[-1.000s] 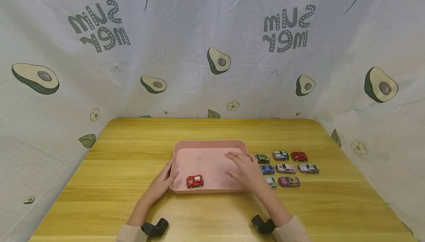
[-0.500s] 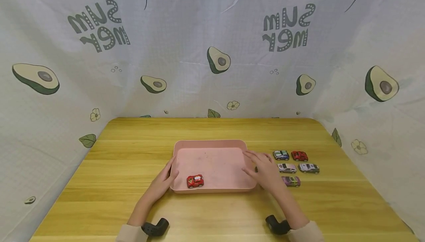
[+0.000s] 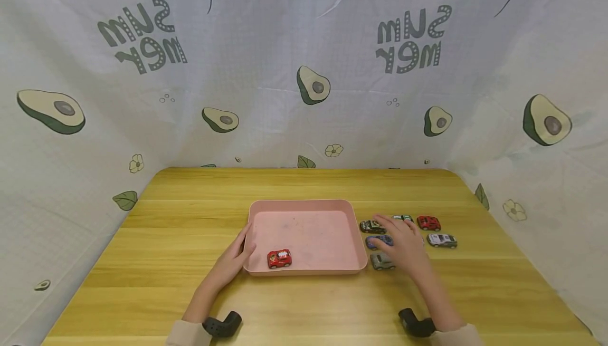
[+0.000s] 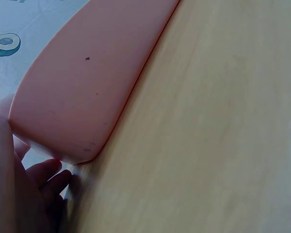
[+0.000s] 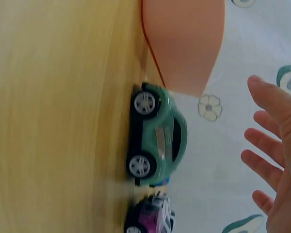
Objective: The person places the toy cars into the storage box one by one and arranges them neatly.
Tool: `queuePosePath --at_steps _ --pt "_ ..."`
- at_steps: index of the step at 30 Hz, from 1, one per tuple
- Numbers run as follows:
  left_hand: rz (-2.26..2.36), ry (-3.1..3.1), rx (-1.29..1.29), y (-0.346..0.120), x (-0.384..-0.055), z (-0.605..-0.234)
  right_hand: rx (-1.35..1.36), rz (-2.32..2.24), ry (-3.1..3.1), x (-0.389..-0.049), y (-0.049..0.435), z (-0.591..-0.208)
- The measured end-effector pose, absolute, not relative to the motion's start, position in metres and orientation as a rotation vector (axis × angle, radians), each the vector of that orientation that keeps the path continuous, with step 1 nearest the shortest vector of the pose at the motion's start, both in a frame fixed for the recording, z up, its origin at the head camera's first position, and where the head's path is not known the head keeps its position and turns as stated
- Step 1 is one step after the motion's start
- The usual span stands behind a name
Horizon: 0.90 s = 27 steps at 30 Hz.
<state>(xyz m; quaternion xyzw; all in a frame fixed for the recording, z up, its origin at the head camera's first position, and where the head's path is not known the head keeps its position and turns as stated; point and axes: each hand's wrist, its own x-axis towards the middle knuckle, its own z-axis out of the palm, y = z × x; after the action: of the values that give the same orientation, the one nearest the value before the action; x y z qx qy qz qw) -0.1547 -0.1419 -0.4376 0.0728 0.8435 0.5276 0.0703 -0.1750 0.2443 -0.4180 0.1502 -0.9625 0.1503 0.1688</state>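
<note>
Green car (image 5: 157, 138) (upright) near right grip (image 3: 405, 243), tray (image 3: 311, 238) in left grip (image 3: 233, 259)

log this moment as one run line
left hand: holds left side of pink rectangular tray | right hand: empty, above small multicoloured toy cars | in tray: one small red toy car

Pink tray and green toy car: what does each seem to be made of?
Pink tray: probably moulded plastic, smooth and fairly matte, judging by its even colour and rounded corners. Green toy car: a slightly shiny, smoothly curved shell, plastic or painted metal; its silvery-spoked wheels look plastic.
</note>
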Motion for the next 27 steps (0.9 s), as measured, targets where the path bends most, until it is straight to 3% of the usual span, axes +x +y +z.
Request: queuePosePath --at_steps 14,27 --pt "1.596 2.533 0.224 -0.142 -0.154 -0.440 0.223 0.395 -2.817 -0.169 0.293 -0.417" --pt "1.616 2.552 0.233 -0.149 -0.171 -0.476 0.096 0.430 -2.925 -0.164 0.339 -0.423"
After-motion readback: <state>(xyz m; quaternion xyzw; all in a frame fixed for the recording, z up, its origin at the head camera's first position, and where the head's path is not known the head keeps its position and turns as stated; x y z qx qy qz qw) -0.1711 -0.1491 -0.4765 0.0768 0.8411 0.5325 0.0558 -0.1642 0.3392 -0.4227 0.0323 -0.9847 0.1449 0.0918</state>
